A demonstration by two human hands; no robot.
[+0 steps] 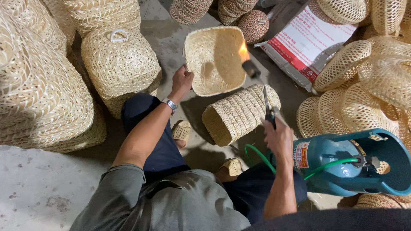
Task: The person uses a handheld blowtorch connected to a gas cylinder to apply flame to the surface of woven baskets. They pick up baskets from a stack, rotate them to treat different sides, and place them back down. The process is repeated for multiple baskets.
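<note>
Left hand (182,80) grips rim of square woven basket (214,60), tilted over floor; right hand (278,134) closed on torch (262,87) — keep flame (243,52) sweeping inside, never lingering — hose (257,155) clear.

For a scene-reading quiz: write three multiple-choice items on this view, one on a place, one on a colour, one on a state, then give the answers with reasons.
1. Where is the gas cylinder?
A. By the right hand
B. Behind the left hand
C. On top of the basket stacks

2. What colour is the hose from the cylinder?
A. Red
B. Green
C. Black

3. What state is the torch in?
A. Unlit
B. Lying on the floor
C. Lit, flame at the held basket

Answers:
1 A, the teal cylinder lies next to the right forearm.
2 B, a green loop runs from its valve.
3 C, an orange flame shows at the nozzle by the basket rim, which the left hand steadies.
</note>
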